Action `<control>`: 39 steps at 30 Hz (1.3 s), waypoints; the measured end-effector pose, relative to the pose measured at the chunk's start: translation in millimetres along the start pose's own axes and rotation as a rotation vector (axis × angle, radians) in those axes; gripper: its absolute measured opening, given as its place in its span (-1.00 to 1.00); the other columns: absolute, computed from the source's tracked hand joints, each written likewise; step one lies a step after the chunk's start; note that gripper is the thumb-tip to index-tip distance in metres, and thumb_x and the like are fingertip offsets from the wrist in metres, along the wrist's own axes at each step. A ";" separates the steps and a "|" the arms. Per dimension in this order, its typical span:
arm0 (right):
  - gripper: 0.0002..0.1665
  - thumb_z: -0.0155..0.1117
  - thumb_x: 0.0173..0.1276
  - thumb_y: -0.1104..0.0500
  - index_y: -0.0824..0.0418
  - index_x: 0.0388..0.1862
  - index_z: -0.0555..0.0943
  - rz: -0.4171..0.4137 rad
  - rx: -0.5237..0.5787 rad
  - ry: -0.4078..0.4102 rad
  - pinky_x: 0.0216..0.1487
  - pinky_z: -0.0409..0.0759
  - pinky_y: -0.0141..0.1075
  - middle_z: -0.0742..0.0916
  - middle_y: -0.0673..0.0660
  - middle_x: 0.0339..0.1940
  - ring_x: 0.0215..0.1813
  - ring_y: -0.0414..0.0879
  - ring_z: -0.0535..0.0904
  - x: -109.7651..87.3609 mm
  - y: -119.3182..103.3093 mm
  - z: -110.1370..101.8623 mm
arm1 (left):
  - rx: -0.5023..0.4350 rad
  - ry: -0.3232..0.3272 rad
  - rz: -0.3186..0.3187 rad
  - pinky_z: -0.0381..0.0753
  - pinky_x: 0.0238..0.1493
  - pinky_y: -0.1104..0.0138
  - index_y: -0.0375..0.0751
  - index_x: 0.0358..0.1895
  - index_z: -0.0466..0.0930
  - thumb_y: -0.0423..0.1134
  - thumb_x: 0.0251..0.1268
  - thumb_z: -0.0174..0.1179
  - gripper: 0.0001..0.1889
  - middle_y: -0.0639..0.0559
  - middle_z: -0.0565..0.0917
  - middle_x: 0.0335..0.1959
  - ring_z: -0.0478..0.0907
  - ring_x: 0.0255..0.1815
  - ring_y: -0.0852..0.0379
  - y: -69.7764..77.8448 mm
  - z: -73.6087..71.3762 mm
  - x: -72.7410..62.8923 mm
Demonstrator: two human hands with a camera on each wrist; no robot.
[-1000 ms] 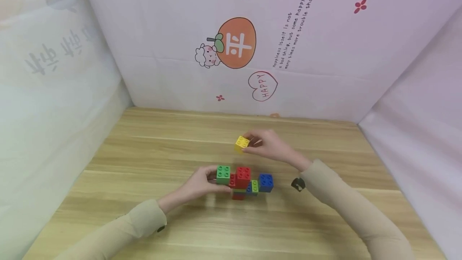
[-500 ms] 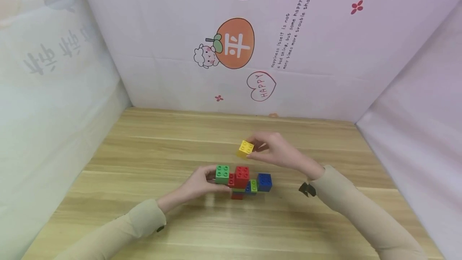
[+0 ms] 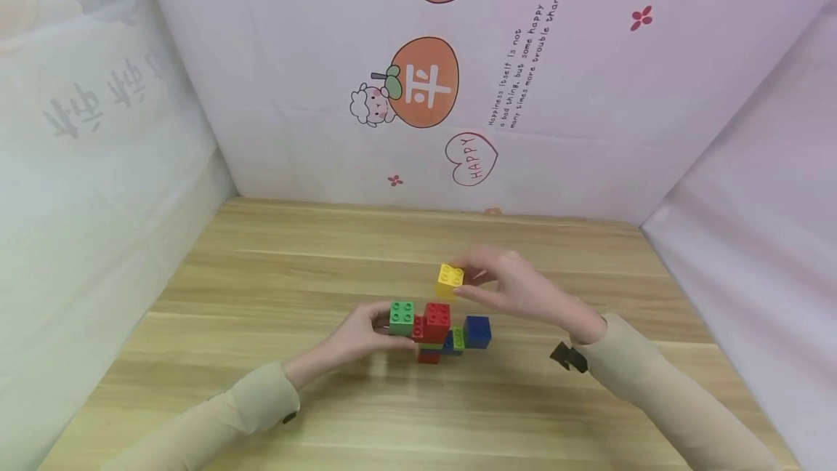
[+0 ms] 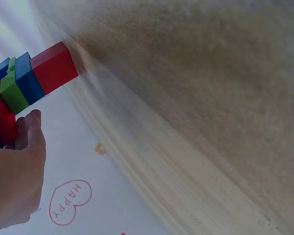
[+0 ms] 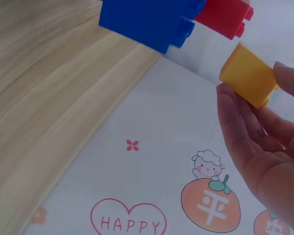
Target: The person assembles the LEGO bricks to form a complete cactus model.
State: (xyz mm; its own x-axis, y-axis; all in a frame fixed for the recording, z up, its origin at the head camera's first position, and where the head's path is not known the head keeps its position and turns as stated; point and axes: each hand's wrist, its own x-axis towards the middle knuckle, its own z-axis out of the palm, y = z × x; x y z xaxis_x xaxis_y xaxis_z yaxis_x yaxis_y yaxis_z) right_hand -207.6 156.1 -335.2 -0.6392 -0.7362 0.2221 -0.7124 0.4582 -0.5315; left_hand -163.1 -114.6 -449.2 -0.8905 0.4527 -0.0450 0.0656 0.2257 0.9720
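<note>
A stacked structure of toy building bricks stands on the table, with a green brick (image 3: 402, 318), a taller red brick (image 3: 437, 323) and a blue brick (image 3: 478, 333) at its top. My left hand (image 3: 360, 331) grips its left side, thumb in front and fingers behind. Seen from the left wrist, a red brick (image 4: 56, 68) forms the foot, with blue and lime layers above it. My right hand (image 3: 513, 286) pinches a yellow brick (image 3: 450, 280) between thumb and fingers, just behind the structure. Studs on the yellow brick face up; in the right wrist view it is apart from the blue brick (image 5: 144, 22).
The wooden table (image 3: 281, 253) ends at a printed white cloth (image 3: 307, 93) standing behind it. More white cloth walls enclose the left (image 3: 98, 202) and right (image 3: 752, 238) sides.
My right hand has brought the yellow brick slightly right and towards me, nearer the structure. The left hand keeps its grip and has hardly moved.
</note>
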 end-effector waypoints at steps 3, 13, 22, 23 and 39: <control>-0.62 0.37 0.34 0.17 0.25 0.10 0.62 -0.012 0.001 0.004 -0.02 0.75 -0.32 0.78 0.05 -0.12 -0.10 -0.11 0.75 -3.1 -2.2 1.2 | 0.003 0.005 -0.003 0.66 0.16 0.37 -0.13 0.13 0.61 -0.13 0.06 0.49 -0.48 -0.08 0.73 0.08 0.70 0.09 0.05 -0.1 0.2 0.0; -0.64 0.37 0.32 0.20 0.25 0.08 0.63 -0.040 0.010 0.008 -0.05 0.76 -0.27 0.78 0.04 -0.13 -0.11 -0.14 0.75 -10.2 -11.2 3.7 | 0.006 0.010 -0.008 0.67 0.15 0.33 -0.13 0.14 0.61 -0.13 0.07 0.49 -0.48 -0.09 0.73 0.07 0.70 0.08 0.05 0.0 -0.3 0.1; -0.61 0.36 0.34 0.21 0.26 0.13 0.61 -0.058 0.003 -0.004 -0.02 0.75 -0.33 0.78 0.06 -0.07 -0.06 -0.14 0.74 -13.8 -14.1 9.3 | -0.003 0.008 -0.006 0.67 0.16 0.31 -0.14 0.14 0.61 -0.14 0.06 0.50 -0.47 -0.10 0.73 0.07 0.70 0.09 0.03 -0.4 0.3 0.1; -0.60 0.37 0.33 0.21 0.26 0.13 0.61 -0.061 0.005 -0.005 -0.02 0.75 -0.34 0.78 0.05 -0.06 -0.05 -0.15 0.73 -13.8 -14.5 9.5 | -0.003 0.010 -0.008 0.67 0.16 0.31 -0.14 0.14 0.61 -0.14 0.06 0.50 -0.47 -0.10 0.73 0.07 0.70 0.09 0.03 -0.3 0.3 0.2; -0.56 0.34 0.37 0.14 0.23 0.19 0.59 -0.071 -0.032 -0.063 0.00 0.74 -0.33 0.76 0.04 -0.01 -0.01 -0.15 0.73 -11.0 -19.7 9.0 | 0.006 0.023 -0.024 0.67 0.18 0.25 -0.13 0.17 0.59 -0.14 0.07 0.49 -0.45 -0.10 0.72 0.09 0.69 0.10 0.02 -0.2 0.3 0.7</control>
State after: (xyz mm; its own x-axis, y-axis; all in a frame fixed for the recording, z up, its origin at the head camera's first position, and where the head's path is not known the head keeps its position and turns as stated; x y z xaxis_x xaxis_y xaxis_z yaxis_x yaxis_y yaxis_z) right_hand -184.0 150.6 -334.5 -0.5679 -0.7970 0.2056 -0.7648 0.4186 -0.4897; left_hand -163.5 -114.1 -449.6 -0.9021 0.4268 -0.0628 0.0466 0.2412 0.9694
